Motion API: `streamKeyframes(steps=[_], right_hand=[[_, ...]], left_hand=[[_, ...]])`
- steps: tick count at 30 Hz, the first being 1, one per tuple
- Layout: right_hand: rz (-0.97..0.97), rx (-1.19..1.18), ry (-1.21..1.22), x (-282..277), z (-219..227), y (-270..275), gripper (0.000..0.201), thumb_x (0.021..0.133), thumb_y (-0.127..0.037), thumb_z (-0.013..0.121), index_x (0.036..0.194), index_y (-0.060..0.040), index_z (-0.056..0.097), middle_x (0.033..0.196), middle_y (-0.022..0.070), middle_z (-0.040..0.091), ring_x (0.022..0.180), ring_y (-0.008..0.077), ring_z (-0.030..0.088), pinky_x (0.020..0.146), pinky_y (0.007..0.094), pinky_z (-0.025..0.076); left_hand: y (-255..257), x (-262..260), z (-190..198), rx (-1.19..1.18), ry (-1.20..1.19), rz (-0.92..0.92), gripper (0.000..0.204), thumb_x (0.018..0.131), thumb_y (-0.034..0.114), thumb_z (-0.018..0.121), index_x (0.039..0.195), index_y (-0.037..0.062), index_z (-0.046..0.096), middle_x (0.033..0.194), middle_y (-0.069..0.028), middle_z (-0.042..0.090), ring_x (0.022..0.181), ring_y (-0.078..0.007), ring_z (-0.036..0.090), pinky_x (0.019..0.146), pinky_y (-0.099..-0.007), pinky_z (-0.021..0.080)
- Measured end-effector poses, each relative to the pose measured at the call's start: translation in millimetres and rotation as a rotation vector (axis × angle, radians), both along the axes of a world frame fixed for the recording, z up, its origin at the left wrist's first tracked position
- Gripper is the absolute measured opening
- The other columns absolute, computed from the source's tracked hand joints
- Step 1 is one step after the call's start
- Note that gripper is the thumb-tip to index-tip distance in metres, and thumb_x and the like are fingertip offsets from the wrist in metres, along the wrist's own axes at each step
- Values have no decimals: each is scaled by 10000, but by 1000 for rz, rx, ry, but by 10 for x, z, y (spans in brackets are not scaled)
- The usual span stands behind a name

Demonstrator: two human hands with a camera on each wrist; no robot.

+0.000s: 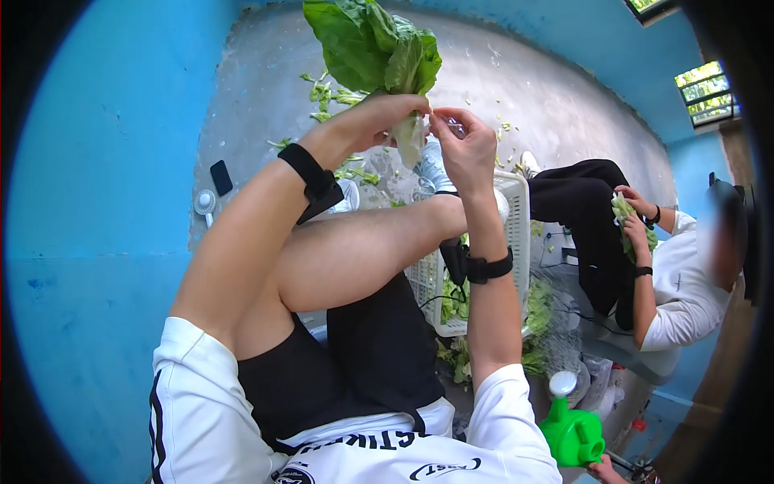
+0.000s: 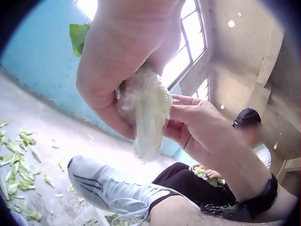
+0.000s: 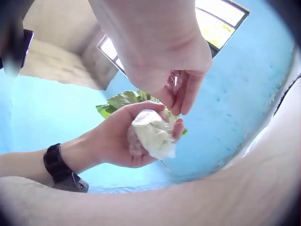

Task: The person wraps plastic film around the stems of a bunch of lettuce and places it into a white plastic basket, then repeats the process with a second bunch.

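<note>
A head of leafy greens (image 1: 355, 44) with broad green leaves stands upright at the top of the head view. My left hand (image 1: 379, 117) grips it round its pale base. Clear plastic film (image 2: 149, 110) covers that whitish base, which pokes out below the left hand in both wrist views. Right beside the base, my right hand (image 1: 468, 149) has thumb and fingertips pinched together. A crumpled bit of clear film (image 3: 174, 81) shows inside the curled fingers of the right hand.
A white plastic basket (image 1: 521, 242) with leaves in it stands by my leg. Leaf scraps (image 2: 19, 160) litter the concrete floor. A phone (image 1: 221, 176) and small fan (image 1: 205, 202) lie left. Another person (image 1: 685, 274) sits right, holding greens. A green watering can (image 1: 571, 434) is near.
</note>
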State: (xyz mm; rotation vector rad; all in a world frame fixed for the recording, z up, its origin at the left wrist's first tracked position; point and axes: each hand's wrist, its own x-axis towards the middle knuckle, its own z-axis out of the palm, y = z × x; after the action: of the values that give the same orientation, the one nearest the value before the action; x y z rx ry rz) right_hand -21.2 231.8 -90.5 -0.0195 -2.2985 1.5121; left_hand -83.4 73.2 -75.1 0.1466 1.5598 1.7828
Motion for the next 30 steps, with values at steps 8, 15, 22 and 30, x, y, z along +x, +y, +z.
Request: streamKeyframes(steps=[8, 15, 22, 30], right_hand=[[-143, 116, 94, 169, 411, -242, 192, 836, -106, 721, 991, 1, 686, 857, 106, 725, 786, 148, 705, 703, 246, 536], [-128, 432, 237, 396, 477, -616, 247, 859, -56, 637, 1105, -56, 660, 961, 148, 711, 872, 316, 697, 759, 360, 544], [-1, 814, 554, 298, 348, -583, 354, 822, -4, 624, 1175, -25, 617, 1240, 166, 615, 1118, 302, 620, 884, 375, 535], [46, 264, 463, 296, 421, -503, 341, 831, 17, 666, 1168, -11, 623, 1158, 134, 669, 1032, 214, 666, 818, 311, 565]], left_hand=[[104, 111, 50, 98, 181, 247, 260, 882, 306, 654, 1010, 83, 611, 929, -17, 627, 792, -102, 607, 650, -276, 482], [39, 140, 134, 341, 14, 308, 399, 913, 398, 640, 1041, 24, 590, 986, -81, 644, 864, -135, 625, 735, -278, 518], [-133, 274, 330, 343, -50, 369, 567, 887, 570, 593, 1095, 47, 523, 1008, -109, 626, 954, -169, 625, 836, -320, 523], [-455, 517, 551, 352, 200, 182, 481, 807, 518, 729, 1104, 167, 588, 1013, 47, 569, 991, -61, 549, 799, -270, 450]])
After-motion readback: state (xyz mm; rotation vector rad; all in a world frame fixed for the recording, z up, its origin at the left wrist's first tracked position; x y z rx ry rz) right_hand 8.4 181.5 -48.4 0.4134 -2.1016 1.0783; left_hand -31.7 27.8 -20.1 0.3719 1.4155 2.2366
